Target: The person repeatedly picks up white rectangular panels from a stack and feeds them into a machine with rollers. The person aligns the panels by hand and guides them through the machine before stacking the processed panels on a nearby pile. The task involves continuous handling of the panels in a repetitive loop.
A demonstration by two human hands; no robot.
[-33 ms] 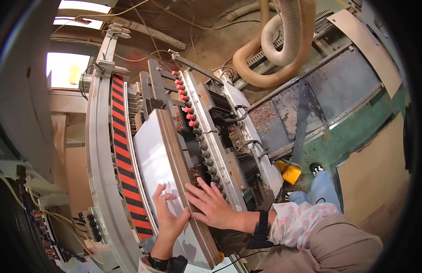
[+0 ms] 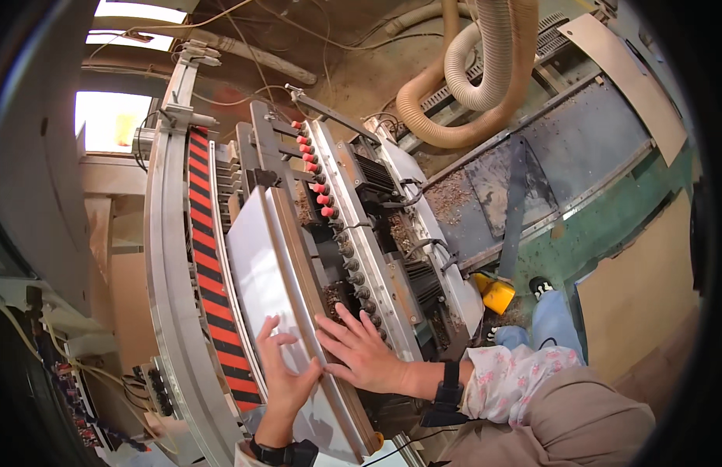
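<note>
A stack of long white panels with brown edges lies on the machine bed. The upper white panel [image 2: 248,245] sits shifted left, baring a white strip of the lower panel [image 2: 289,253] beside its brown edge. My left hand [image 2: 287,381] is open over the upper panel, fingers bent and apart, its thumb reaching to the panel's right edge. My right hand [image 2: 369,358] is open, its fingers spread over the stack's right edge. The two thumbs are close together.
Left of the stack runs a red-and-black striped strip [image 2: 209,288] along a metal beam [image 2: 170,311]. Red-capped fittings [image 2: 322,189] line a rail at right. Beyond are a dusty metal table [image 2: 579,148], a ribbed hose [image 2: 485,70] and a yellow object [image 2: 497,296].
The upper panel has slid slightly left, and a white strip of the panel beneath now shows. My left hand has moved a little left; my right hand is nearly still.
</note>
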